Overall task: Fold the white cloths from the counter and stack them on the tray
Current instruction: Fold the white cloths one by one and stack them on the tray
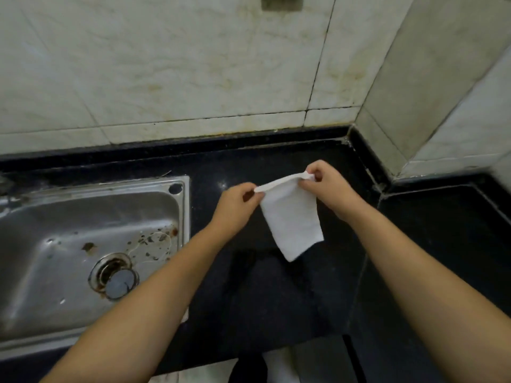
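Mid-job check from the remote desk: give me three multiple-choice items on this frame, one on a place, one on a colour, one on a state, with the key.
1. Where is the sink relative to the cloth?
A. To its left
B. To its right
C. Directly under it

2. What colour is the counter?
A. White
B. Black
C. Wood brown

3. How is the cloth held?
A. Lying flat on the counter, untouched
B. Bunched in one hand
C. Pinched at its top edge by both hands, hanging down

Answers:
1 A, the steel basin sits at the left of the view, the cloth right of it.
2 B, the surface is dark and glossy against pale wall tiles.
3 C, the left hand and right hand each have a grip on an upper corner, and the rest hangs free.
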Demonstrator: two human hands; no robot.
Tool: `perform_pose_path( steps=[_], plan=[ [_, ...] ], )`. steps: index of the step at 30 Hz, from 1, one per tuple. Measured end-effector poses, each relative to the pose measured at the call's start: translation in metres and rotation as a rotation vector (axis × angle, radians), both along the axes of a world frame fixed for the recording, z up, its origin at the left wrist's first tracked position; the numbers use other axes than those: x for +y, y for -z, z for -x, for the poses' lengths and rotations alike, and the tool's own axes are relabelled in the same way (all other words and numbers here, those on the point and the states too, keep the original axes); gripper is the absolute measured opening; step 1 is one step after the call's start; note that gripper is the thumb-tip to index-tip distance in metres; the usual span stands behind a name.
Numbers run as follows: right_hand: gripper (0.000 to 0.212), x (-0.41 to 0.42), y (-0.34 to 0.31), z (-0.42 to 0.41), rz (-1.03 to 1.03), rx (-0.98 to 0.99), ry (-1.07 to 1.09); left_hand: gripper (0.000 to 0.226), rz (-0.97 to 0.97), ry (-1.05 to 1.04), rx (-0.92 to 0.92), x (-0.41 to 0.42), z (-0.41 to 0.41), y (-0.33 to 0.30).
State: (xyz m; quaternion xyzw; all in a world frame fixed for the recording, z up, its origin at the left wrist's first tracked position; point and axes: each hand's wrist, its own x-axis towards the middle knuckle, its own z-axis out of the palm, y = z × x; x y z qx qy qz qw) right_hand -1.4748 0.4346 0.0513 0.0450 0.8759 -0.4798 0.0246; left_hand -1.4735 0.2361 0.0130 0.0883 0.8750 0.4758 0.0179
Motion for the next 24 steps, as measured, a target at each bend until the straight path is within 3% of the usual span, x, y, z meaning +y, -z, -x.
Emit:
perform_pose_path(
  steps=[4,7,10,17,24],
  plan=[
    [0.023,0.017,-0.023,-0.017,0.151,0.158,0.056,0.011,-0.04,0.027,0.171,0.009,-0.002,-0.044],
    [0.029,0.02,-0.003,-0.045,0.172,0.171,0.008,0.007,-0.009,0.052,0.185,0.005,-0.026,-0.028],
    [0.029,0.02,0.039,-0.085,0.141,0.111,-0.032,0.008,0.048,0.108,0.074,-0.004,-0.061,0.013],
    [0.009,0.019,0.126,-0.172,0.053,-0.271,-0.103,0.009,0.18,0.304,-0.326,-0.021,-0.128,0.086],
    [0.002,0.016,0.115,-0.12,0.079,-0.225,0.021,0.025,0.154,0.196,-0.315,-0.01,-0.08,0.078]
  ],
)
